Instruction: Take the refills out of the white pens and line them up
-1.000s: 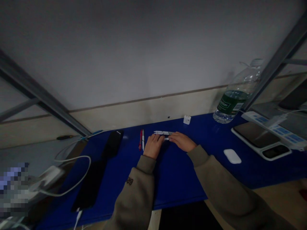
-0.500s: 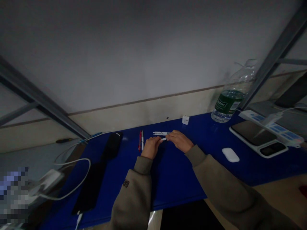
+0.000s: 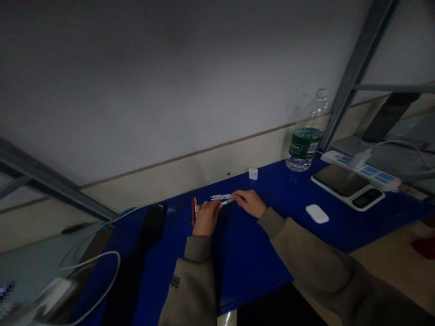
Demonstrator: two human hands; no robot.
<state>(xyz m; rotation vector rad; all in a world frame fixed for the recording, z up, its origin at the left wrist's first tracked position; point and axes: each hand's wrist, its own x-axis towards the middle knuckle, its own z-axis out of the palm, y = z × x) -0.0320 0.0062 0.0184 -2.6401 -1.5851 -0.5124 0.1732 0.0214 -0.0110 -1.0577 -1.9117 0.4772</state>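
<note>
My left hand [image 3: 205,218] and my right hand [image 3: 249,203] rest close together on a blue table [image 3: 292,235]. Both are curled around a small white pen [image 3: 227,202] held between their fingertips. Just behind the fingers lie white pens [image 3: 220,197] on the table. A red pen [image 3: 192,211] with a white one beside it lies to the left of my left hand. Both sleeves are olive-grey.
A black pouch [image 3: 152,222] and white cables [image 3: 98,258] lie to the left. A white charger plug [image 3: 253,173] stands by the wall. To the right are a water bottle [image 3: 306,138], a white mouse [image 3: 316,213], a tablet [image 3: 340,179] and a power strip [image 3: 360,164].
The view has swung, so everything sits further left and lower in the picture. My hands stay together over the white pens, lifting one slightly at the fingertips.
</note>
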